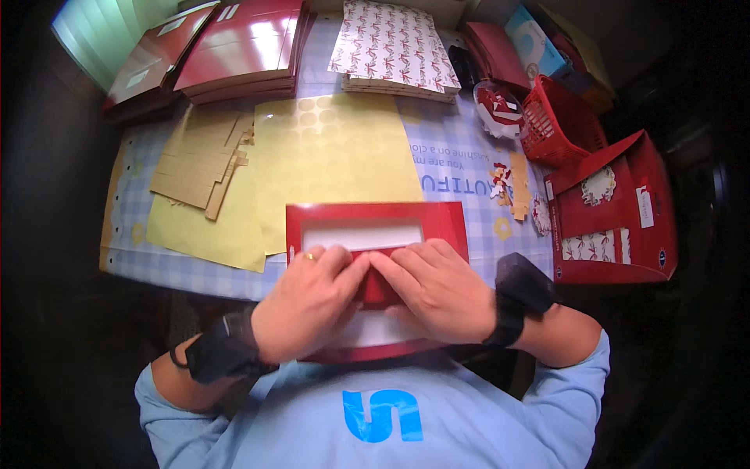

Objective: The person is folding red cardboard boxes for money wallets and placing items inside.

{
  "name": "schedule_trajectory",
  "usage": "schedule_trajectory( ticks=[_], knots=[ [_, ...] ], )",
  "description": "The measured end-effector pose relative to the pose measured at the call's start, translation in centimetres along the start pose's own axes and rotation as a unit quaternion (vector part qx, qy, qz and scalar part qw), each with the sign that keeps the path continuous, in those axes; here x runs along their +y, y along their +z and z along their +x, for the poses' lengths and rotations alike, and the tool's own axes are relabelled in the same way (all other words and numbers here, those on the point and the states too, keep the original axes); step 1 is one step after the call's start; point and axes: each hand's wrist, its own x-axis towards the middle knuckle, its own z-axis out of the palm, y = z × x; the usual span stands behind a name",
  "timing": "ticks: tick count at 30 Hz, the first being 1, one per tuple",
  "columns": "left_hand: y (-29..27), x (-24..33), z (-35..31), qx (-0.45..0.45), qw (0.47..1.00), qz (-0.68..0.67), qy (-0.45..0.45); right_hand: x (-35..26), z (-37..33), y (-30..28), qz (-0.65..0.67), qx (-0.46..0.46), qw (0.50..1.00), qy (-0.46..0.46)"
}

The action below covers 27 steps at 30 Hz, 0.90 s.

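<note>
A red cardboard box piece (444, 223) with white areas framed in red lies in front of me, its near edge close to my body. My left hand (308, 293) and my right hand (437, 293) meet over its middle, thumbs and forefingers nearly touching. Both have their fingers bent and pressed together on the red strip (378, 294) that crosses between the white areas. The undersides of the fingers are hidden, and motion blurs them slightly. One finger of the left hand wears a ring.
Yellow sheets (344, 156) and tan card strips (199, 160) lie beyond. Stacked red boxes (242, 47) and patterned white sheets (394, 47) stand at the back. To the right are a red basket (558, 117), a clear bowl (500, 109) and a finished-looking red box (609, 215).
</note>
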Motion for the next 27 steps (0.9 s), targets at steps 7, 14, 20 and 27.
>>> schedule_trajectory(
  ticks=[7, 14, 20, 27],
  knots=[
    [-0.2, -1.6, 1.4, -0.023, 0.999, 0.046, 0.014, 2.2, 0.9, 1.8, -0.094, -0.01, 0.996, 0.007],
    [1.4, -1.3, 0.4, 0.034, 0.982, 0.18, 0.046, 2.2, 1.0, 2.8, -0.178, -0.002, 0.984, -0.016],
    [1.4, -1.2, 0.7, 0.025, 0.98, 0.189, 0.051, -0.4, -0.4, 2.1, -0.268, 0.133, 0.95, -0.085],
    [0.7, -1.4, 0.9, 0.024, 0.982, 0.176, 0.063, -2.1, -0.6, 2.8, -0.279, 0.155, 0.936, -0.146]
  ],
)
